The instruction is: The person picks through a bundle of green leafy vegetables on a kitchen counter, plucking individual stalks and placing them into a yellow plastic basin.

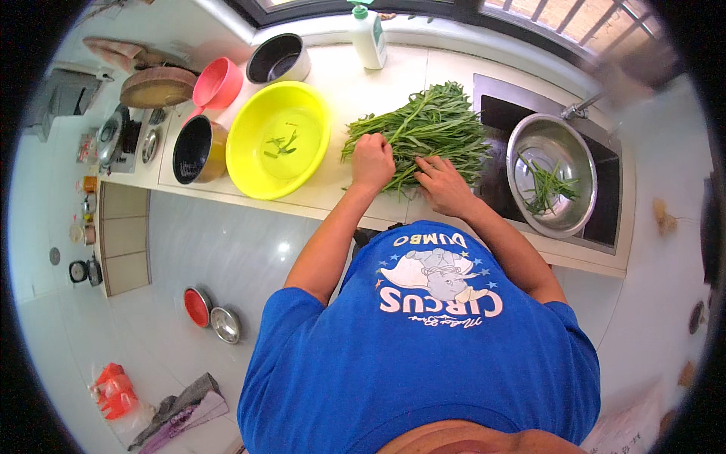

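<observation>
A large heap of long leafy greens (pixel 431 130) lies on the pale counter in front of me. My left hand (pixel 373 162) is closed around some stems at the heap's left front. My right hand (pixel 445 184) rests at its near edge with fingers bent against the stalks; whether it grips any is hidden. To the left, a yellow plastic basin (pixel 278 170) holds a few leaf pieces. On the right, a stainless steel bowl (pixel 587 170) sits over the sink with some cut greens (pixel 547 187) inside.
Left of the basin stand a dark-lined pot (pixel 218 153), a pink plastic dipper (pixel 218 82) and another dark-lined pot (pixel 298 65). A white pump bottle (pixel 368 42) is at the back. The faucet (pixel 575 110) reaches over the sink (pixel 488 85). Bowls (pixel 226 325) are on the floor behind, left.
</observation>
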A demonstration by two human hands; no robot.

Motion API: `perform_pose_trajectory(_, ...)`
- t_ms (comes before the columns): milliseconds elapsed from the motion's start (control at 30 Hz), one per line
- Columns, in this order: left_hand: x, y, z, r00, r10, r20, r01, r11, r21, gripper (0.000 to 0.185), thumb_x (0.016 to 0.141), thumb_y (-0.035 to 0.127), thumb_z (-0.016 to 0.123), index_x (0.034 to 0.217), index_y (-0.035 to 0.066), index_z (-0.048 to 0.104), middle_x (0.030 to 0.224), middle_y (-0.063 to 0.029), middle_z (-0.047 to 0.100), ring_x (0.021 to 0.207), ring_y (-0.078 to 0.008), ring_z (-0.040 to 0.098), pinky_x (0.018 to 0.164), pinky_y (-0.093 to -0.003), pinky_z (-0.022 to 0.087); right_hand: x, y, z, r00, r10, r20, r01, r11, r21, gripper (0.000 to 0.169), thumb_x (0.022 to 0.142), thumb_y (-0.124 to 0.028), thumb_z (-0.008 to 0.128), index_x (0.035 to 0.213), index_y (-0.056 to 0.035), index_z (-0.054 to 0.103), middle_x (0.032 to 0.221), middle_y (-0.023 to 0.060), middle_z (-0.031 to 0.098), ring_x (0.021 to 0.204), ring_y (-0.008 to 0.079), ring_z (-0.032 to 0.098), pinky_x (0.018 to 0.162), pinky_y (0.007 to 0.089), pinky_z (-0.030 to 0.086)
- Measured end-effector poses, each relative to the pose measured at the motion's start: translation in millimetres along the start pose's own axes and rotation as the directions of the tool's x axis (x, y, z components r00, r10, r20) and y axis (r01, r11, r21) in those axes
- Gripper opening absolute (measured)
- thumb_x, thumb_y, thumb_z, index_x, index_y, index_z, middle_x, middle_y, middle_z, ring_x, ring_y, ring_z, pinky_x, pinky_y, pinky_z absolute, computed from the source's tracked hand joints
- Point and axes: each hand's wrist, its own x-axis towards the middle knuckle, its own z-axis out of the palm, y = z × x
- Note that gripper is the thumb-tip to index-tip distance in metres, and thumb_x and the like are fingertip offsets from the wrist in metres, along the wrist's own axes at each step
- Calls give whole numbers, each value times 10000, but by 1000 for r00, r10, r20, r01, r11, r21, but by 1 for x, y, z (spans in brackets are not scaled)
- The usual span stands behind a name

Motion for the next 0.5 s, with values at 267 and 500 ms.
perform_pose_trajectory(267, 8, 16, -65, 969, -181, 166, 241, 827, -508, 57, 919, 34, 688, 957, -9, 691, 846, -96, 717, 738, -136, 648, 694, -283, 527, 5, 12, -35, 929, 94, -358, -15, 976, 218, 126, 819, -67, 729, 911, -11, 664, 1045, 137, 695, 958, 324, 623, 839, 437, 505)
perform_pose_trajectory(500, 9, 26, -123, 920, -185, 345, 387, 563, -731, 77, 980, 34, 645, 1028, -20, 673, 879, -67, 708, 760, -121, 620, 696, -258, 499, 36, 29, -76, 736, 321, -596, -127, 930, 344, 161, 847, -43, 747, 998, -16, 699, 923, 123, 680, 889, 307, 628, 787, 413, 515)
